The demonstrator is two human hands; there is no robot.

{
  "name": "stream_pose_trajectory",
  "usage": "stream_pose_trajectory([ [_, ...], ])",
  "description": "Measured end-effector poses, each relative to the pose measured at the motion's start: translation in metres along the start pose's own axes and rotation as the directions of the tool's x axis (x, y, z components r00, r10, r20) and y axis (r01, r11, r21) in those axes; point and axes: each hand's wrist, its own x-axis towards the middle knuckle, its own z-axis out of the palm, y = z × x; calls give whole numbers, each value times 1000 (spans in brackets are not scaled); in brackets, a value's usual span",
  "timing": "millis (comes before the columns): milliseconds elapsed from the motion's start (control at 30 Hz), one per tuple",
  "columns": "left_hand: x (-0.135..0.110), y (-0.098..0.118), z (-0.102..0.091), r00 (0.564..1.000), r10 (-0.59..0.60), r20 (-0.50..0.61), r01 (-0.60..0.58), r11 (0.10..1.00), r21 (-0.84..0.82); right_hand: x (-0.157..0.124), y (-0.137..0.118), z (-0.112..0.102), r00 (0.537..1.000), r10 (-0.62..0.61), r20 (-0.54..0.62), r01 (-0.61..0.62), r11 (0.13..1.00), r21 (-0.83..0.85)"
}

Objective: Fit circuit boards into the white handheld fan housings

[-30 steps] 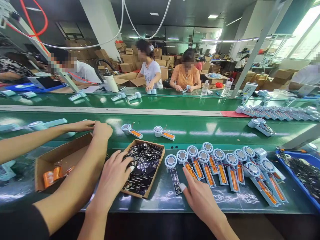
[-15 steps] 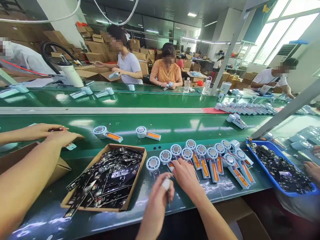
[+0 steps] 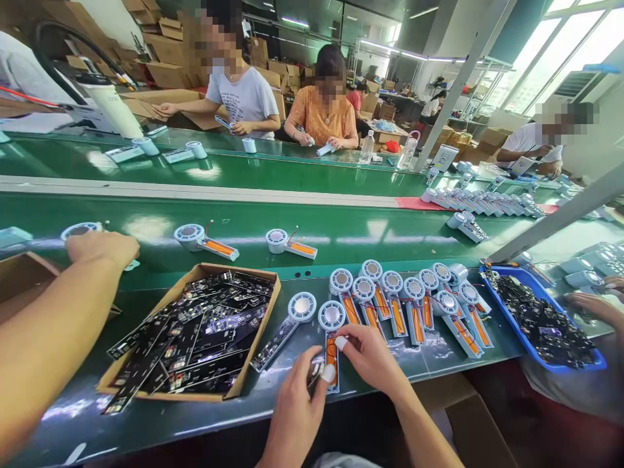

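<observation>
My left hand (image 3: 297, 400) is closed in a pinch on the lower end of a white fan unit (image 3: 332, 316) that lies on the green bench edge. My right hand (image 3: 369, 353) is curled over the same unit, its fingertips pressed on the orange battery in the handle. A small dark part shows under my left thumb; I cannot make it out. Beside it lies another fan unit with a black board (image 3: 285, 329) in its handle. A cardboard box (image 3: 273, 292) full of black circuit boards stands just left of my hands.
A row of several fan units with orange batteries (image 3: 414, 305) lies to the right, then a blue tray (image 3: 560, 367) of black parts with another person's hand (image 3: 589, 302) by it. A co-worker's arm (image 3: 49, 338) reaches in from the left. Two units (image 3: 205, 240) ride the belt.
The view has swung down and right. My hands have come nearer to me with one fan unit between them. The co-worker's hand has moved onto a unit on the belt.
</observation>
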Motion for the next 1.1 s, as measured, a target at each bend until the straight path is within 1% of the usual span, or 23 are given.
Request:
stream_pose_trajectory([
  [100, 6, 6, 7, 997, 62, 49, -63, 998, 11, 0, -3, -1, 1000, -18, -7, 17, 999, -52],
  [167, 12, 7, 7, 995, 88, 45, -86, 996, -30, -1, -3, -5, 999, -25, -22, 22, 992, -126],
  [200, 15, 6, 5, 998, 61, 13, -60, 995, -84, -2, -3, -7, 998, -44, -45, 35, 982, -187],
  [233, 18, 5, 3, 1000, 7, -31, -12, 988, -152, -4, -4, -9, 994, -83, -70, 62, 964, -258],
  [300, 22, 3, -1, 985, -141, -97, 109, 953, -282, -9, -6, -10, 974, -215, -74, 169, 902, -398],
  [367, 25, -1, -2, 961, -255, -103, 203, 910, -363, -12, -10, -8, 927, -375, 11, 336, 817, -469],
  [400, 26, -2, -2, 954, -284, -94, 228, 895, -383, -13, -12, -6, 898, -435, 66, 412, 778, -474],
  [467, 26, -5, 0, 948, -314, -62, 261, 870, -418, -11, -14, 0, 858, -492, 148, 500, 732, -463],
  [500, 25, -6, 1, 944, -326, -46, 275, 858, -434, -9, -13, 3, 851, -499, 164, 514, 727, -456],
  [567, 23, -7, 3, 935, -354, -10, 307, 825, -474, -5, -7, 8, 856, -492, 160, 508, 743, -435],
  [667, 21, -6, 2, 912, -407, 62, 373, 754, -540, 0, 5, 12, 864, -492, 110, 495, 789, -365],
  [733, 20, -5, 0, 900, -426, 93, 402, 729, -554, 0, 12, 15, 870, -489, 69, 484, 817, -314],
  [833, 16, -5, -2, 894, -436, 101, 423, 750, -508, -2, 16, 19, 871, -491, -2, 471, 838, -275],
  [900, 12, -7, -2, 883, -446, 145, 459, 758, -463, -3, 16, 22, 867, -497, -41, 466, 836, -289],
  [1000, 8, -10, 0, 865, -460, 201, 501, 761, -412, -3, 13, 26, 861, -505, -58, 464, 827, -317],
  [1100, 7, -12, 2, 879, -428, 211, 477, 798, -368, -3, 9, 27, 871, -486, -72, 446, 845, -296],
])
